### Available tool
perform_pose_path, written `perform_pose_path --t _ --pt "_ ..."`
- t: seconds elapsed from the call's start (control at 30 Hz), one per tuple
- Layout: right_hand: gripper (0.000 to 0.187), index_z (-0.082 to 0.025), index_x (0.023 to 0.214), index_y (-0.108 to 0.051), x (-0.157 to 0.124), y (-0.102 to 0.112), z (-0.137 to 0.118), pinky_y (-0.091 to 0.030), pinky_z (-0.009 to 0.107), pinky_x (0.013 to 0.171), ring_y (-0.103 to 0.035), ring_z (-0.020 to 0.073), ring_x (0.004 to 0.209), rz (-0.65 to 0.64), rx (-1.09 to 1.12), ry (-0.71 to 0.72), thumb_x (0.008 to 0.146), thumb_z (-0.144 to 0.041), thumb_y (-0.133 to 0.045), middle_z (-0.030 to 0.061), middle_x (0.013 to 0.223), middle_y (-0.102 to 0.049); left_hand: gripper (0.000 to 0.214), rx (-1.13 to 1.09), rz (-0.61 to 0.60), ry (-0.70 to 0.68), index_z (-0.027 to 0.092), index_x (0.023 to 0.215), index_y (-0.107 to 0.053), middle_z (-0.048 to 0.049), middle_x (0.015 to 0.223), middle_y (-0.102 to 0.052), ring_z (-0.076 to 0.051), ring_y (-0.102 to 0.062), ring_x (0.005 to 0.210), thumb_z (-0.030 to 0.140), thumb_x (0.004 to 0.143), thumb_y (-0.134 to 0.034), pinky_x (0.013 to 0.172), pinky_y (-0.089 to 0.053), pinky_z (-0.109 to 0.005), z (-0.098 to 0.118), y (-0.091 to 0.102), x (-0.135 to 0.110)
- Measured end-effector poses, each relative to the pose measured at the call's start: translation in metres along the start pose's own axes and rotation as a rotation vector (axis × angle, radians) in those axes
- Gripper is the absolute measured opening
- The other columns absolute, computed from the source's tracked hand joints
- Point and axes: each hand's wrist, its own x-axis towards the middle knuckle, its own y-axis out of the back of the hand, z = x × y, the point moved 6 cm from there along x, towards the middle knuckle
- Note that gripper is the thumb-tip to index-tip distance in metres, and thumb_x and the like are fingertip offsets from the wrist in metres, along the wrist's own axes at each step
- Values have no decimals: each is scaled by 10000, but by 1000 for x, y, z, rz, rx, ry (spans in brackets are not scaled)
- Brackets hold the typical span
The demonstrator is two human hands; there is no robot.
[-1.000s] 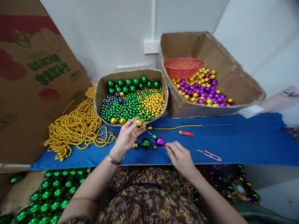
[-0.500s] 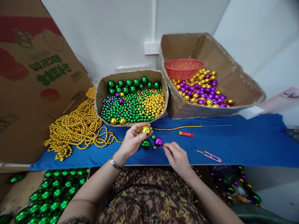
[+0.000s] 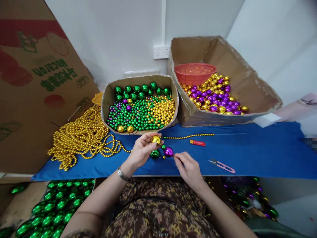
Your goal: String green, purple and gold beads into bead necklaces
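My left hand [image 3: 141,149] is closed, with a large gold bead [image 3: 156,140] between thumb and fingers. Below those fingers hangs a large green bead [image 3: 155,154]. A small green bead [image 3: 163,146] and a large purple bead [image 3: 168,152] sit to the right on the same strung piece. My right hand [image 3: 187,166] pinches at the right side of the purple bead; what lies between its fingertips is too fine to make out, perhaps the string's end. Beyond the hands, a strand of small gold beads [image 3: 188,136] runs right along a thin thread.
A red lighter [image 3: 197,143] and pink thread snips [image 3: 222,166] lie on the blue cloth [image 3: 267,148]. A pile of gold bead strands [image 3: 79,138] is at left. Behind stand a box of mixed beads [image 3: 140,131] and a larger box [image 3: 223,120] holding a red basket [image 3: 195,78].
The beads and both hands have shifted very slightly to the right and down in the picture, together with a small camera movement. Both grips look the same.
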Motion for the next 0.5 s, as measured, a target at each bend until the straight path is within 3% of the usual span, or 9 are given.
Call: perform_pose_path --t 0.3,0.5 --pt "143 -209 951 -614 2 2 -4 -506 271 717 -636 161 759 -1 4 -19 961 -227 -473 47 836 -650 370 33 9 -3 176 1065 -659 -112 1182 -673 -222 -688 974 211 721 -792 875 -549 -345 -1 -1 0" --pt "159 -211 1069 -574 -3 -5 9 -528 268 713 -660 158 770 -69 133 -190 945 -257 -487 35 867 -676 364 40 19 -2 178 1055 -670 -110 1167 -677 -210 -678 966 227 718 -798 874 -538 -345 -3 0 1"
